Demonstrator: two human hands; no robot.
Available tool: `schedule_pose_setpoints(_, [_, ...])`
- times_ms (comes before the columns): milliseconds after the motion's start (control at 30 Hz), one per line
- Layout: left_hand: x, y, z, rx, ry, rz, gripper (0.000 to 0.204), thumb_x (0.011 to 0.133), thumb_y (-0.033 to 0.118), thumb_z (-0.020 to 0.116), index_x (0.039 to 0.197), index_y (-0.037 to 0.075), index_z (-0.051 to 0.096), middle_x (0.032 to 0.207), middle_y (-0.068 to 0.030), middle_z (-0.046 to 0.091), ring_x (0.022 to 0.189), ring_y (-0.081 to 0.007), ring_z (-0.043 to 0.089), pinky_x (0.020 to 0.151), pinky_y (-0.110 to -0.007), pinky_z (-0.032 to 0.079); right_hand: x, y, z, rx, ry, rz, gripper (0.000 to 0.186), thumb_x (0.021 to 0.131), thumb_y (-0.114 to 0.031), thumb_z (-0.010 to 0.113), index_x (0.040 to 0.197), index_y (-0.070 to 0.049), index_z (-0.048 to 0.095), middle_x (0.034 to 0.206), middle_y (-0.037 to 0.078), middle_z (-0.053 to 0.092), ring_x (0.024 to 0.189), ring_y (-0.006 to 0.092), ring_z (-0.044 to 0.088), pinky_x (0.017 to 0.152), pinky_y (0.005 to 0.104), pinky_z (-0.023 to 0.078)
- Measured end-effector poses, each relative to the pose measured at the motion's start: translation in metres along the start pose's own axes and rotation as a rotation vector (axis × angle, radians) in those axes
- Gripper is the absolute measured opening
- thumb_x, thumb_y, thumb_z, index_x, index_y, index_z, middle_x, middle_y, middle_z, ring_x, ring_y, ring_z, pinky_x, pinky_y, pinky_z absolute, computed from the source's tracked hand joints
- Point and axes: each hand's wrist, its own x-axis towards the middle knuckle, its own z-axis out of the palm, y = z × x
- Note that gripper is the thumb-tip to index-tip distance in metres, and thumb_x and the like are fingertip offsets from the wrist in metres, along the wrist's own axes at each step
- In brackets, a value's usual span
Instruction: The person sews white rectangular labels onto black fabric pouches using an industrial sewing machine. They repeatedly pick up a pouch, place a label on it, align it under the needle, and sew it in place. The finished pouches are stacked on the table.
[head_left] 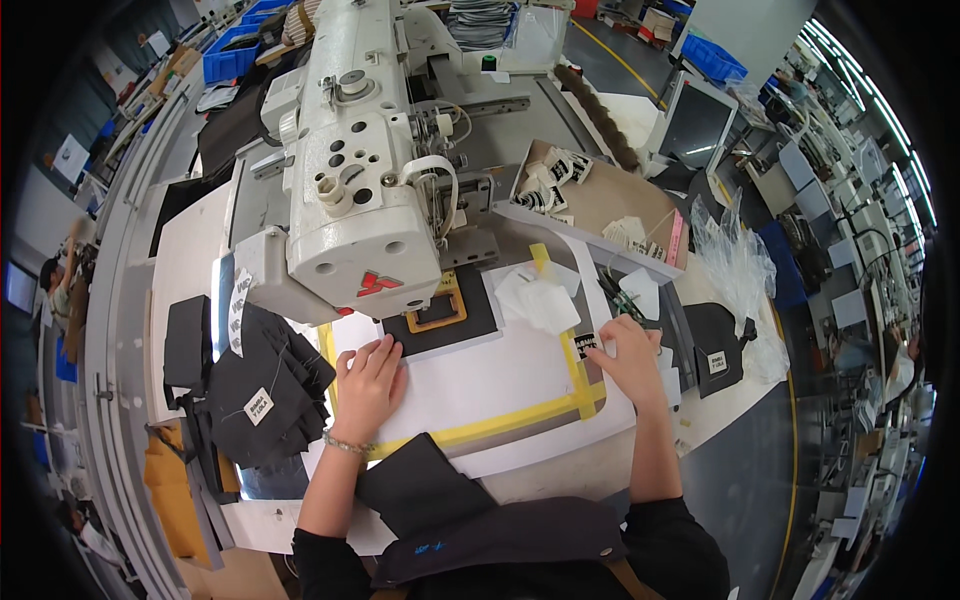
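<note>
My left hand (372, 382) rests with fingers stretched on the white board (470, 400) edged with yellow tape, beside a black fabric piece (470, 325) lying under the sewing machine head (365, 260). An orange frame (436, 318) sits on that fabric. My right hand (630, 365) is curled at the board's right side, thumb and finger on a small black-and-white label (585, 346). Crumpled white paper (537, 300) and green-handled snips (625, 305) lie just beyond it. Another dark fabric piece (420, 485) lies nearest me.
A box of labels (680, 230) stands at back right, near a screen (690, 125) and plastic bags (760, 360). Stacked black pieces (235, 400) lie left, blue crates (228, 65) farther back. Co-workers (62, 280) are at the far left.
</note>
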Motion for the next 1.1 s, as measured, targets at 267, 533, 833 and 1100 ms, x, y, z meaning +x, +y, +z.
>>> schedule_pose_setpoints(267, [0.032, 0.047, -0.044, -0.475, 0.045, 0.159, 0.04, 0.072, 0.007, 0.077, 0.11, 0.01, 0.066, 0.108, -0.004, 0.069, 0.077, -0.0201, 0.062, 0.069, -0.032, 0.045, 0.003, -0.07, 0.023, 0.379, -0.295, -0.296, 0.016, 0.078, -0.013, 0.069, 0.084, -0.003, 0.058, 0.076, 0.011, 0.065, 0.07, 0.0313, 0.063, 0.062, 0.0394, 0.048])
schedule_pose_setpoints(533, [0.026, 0.061, -0.046, -0.471, -0.112, 0.054, 0.032, 0.076, 0.001, 0.073, 0.102, 0.009, 0.058, 0.076, -0.0058, 0.066, 0.057, -0.0206, 0.063, 0.054, -0.03, 0.048, 0.007, -0.119, 0.054, 0.326, -0.269, -0.595, 0.012, 0.081, -0.013, 0.067, 0.083, -0.006, 0.058, 0.081, 0.008, 0.066, 0.072, 0.0301, 0.065, 0.062, 0.0404, 0.051])
schedule_pose_setpoints(833, [0.006, 0.061, -0.027, -1.698, 0.206, -0.53, 0.02, 0.089, -0.007, 0.06, 0.103, 0.0, 0.049, 0.105, -0.0114, 0.061, 0.083, -0.018, 0.071, 0.068, -0.027, 0.059, 0.018, -0.13, 0.061, 1.108, -0.472, -0.215, 0.013, 0.082, -0.001, 0.07, 0.087, -0.003, 0.058, 0.098, 0.005, 0.064, 0.062, 0.0047, 0.057, 0.055, 0.0215, 0.045])
schedule_pose_setpoints(1100, [0.028, 0.048, -0.049, -0.601, 0.273, -0.078, 0.028, 0.077, -0.003, 0.071, 0.101, 0.008, 0.062, 0.092, -0.0033, 0.064, 0.061, -0.0113, 0.062, 0.052, -0.025, 0.048, 0.021, -0.127, 0.07, 0.899, -0.48, -0.165, 0.015, 0.084, -0.002, 0.07, 0.092, -0.005, 0.058, 0.098, 0.003, 0.065, 0.065, 0.0029, 0.058, 0.055, 0.0196, 0.041])
